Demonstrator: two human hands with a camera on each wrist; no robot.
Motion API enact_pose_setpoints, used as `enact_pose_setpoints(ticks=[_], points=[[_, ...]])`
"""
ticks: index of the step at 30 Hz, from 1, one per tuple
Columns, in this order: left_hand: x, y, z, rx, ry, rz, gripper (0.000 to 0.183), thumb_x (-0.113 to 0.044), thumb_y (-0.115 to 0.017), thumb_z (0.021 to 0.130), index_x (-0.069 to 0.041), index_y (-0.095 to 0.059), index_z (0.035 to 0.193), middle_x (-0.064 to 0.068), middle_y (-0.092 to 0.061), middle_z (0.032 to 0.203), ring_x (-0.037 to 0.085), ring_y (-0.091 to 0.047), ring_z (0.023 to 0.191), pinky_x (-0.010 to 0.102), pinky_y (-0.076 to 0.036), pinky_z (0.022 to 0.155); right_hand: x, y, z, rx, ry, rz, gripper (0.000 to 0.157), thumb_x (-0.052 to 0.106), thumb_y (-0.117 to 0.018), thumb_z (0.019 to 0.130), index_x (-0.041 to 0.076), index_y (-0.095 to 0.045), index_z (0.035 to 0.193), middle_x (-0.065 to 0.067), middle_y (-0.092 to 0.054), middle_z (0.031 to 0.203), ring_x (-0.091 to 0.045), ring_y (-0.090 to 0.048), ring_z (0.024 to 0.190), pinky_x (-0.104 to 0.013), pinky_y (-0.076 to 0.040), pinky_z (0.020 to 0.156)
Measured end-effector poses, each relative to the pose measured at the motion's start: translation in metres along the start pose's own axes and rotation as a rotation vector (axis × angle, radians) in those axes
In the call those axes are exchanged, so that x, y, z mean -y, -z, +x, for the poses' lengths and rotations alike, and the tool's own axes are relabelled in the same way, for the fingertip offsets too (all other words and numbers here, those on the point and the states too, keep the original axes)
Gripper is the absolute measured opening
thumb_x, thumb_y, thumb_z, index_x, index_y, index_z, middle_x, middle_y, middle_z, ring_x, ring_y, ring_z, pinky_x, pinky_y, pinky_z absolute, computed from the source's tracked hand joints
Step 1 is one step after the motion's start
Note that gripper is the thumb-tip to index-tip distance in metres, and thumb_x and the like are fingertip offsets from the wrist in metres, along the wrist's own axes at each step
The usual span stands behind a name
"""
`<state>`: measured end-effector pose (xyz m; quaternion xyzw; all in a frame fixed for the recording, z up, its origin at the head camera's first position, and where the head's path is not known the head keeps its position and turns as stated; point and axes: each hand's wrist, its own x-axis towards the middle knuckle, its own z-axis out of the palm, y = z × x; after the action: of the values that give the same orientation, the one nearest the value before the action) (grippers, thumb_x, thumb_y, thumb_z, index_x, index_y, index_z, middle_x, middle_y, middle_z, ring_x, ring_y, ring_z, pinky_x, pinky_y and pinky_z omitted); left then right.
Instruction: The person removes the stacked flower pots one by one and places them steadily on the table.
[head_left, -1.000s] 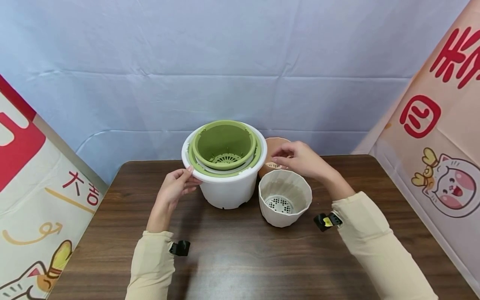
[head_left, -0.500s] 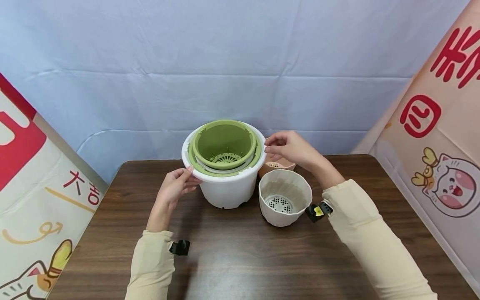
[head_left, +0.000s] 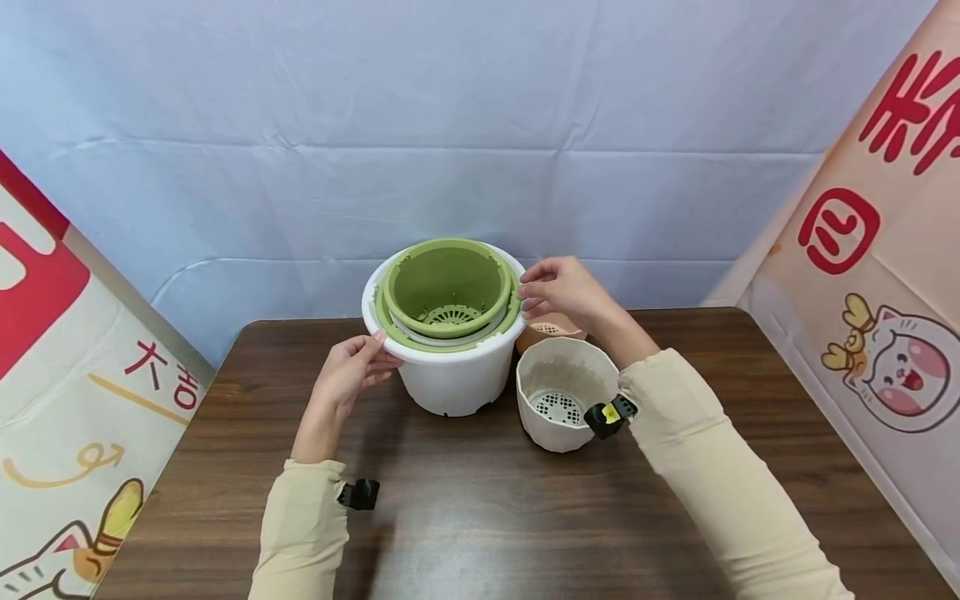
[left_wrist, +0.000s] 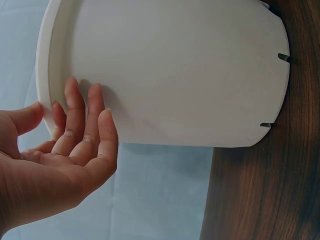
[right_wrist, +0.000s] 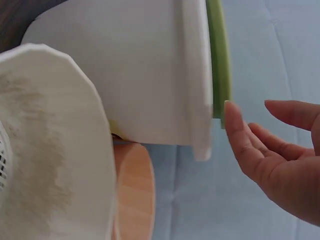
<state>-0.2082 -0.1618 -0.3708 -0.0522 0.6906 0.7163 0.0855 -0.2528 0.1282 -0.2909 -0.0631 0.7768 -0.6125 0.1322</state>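
In the head view a large white flowerpot (head_left: 454, 387) stands on the table with green flowerpots (head_left: 442, 279) and a pale rim nested inside it. My left hand (head_left: 352, 371) pinches the white pot's near-left rim. The left wrist view shows that hand (left_wrist: 65, 160) with its thumb at the rim and its fingertips against the white wall (left_wrist: 180, 65). On the pot's right side is my right hand (head_left: 566, 292), fingers gently bent, thumb apart. In the right wrist view its fingertips (right_wrist: 233, 112) are right at the green rim (right_wrist: 220, 55), with nothing between thumb and fingers.
An off-white faceted flowerpot (head_left: 555, 437) with a perforated bottom stands right of the white pot. Behind it, a terracotta-coloured pot (head_left: 531, 337) is partly hidden by my right hand. The wooden table (head_left: 465, 517) meets a pale blue cloth (head_left: 450, 125) at the back.
My right hand has moved left and away from me, from above the terracotta-coloured pot to the right side of the nested rims. My left hand has stayed at the white rim.
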Motion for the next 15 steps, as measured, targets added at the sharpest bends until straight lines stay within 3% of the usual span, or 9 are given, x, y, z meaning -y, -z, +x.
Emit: enact_pose_setpoints(ticks=[6, 15], points=[[0.000, 0.000, 0.000, -0.003, 0.003, 0.002, 0.028, -0.025, -0.047, 0.097, 0.003, -0.051, 0.099, 0.000, -0.064, 0.074, 0.008, -0.063, 0.073, 0.024, -0.052, 0.070, -0.005, -0.010, 0.004, -0.024, -0.055, 0.149, 0.032, -0.007, -0.049, 0.089, -0.017, -0.039, 0.118, -0.028, -0.054, 0.096, -0.021, -0.062, 0.063, -0.035, -0.054, 0.071], [0.000, 0.000, 0.000, -0.005, 0.000, 0.002, 0.029, -0.025, -0.046, 0.097, 0.003, -0.051, 0.100, -0.001, -0.063, 0.074, 0.008, -0.062, 0.073, 0.023, -0.051, 0.068, -0.007, -0.015, 0.009, -0.058, -0.092, 0.192, 0.032, -0.007, -0.048, 0.090, -0.015, -0.039, 0.119, -0.025, -0.053, 0.092, -0.020, -0.062, 0.060, -0.033, -0.054, 0.069]])
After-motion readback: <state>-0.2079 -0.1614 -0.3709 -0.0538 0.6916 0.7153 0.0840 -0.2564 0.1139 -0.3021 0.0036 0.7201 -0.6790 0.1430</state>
